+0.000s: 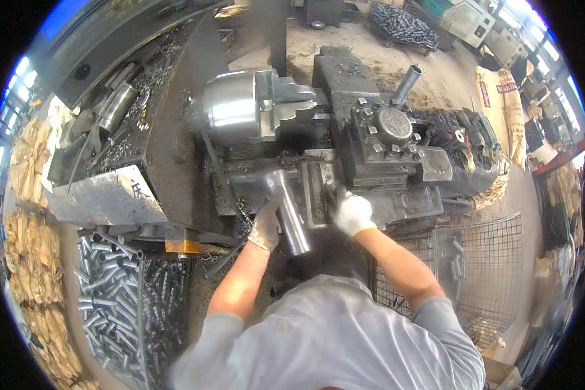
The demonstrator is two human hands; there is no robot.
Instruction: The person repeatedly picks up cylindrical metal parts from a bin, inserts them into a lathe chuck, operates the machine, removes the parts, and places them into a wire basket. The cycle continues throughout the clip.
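Note:
A shiny metal tube (291, 218) slants in front of the lathe, and my left hand (265, 224), in a dirty white glove, is closed round its left side. My right hand (354, 214), gloved too, is beside the lathe's slide (317, 188). Its fingers curl forward against a small dark part there, which I cannot make out. Beyond both hands is the lathe chuck (234, 104) with its stepped jaws (292, 101), and no workpiece shows between them. The square tool post (394, 125), ringed with bolts, stands ahead of my right hand, with its lever handle (407, 84) pointing up.
A bin of metal tubes (107, 305) stands low on the left, and a wire basket (481, 260) holding a few tubes on the right. A chip-strewn machine tray (110, 195) borders the chuck. Sacks (500, 110) and a heaped parts cart (403, 26) are farther off.

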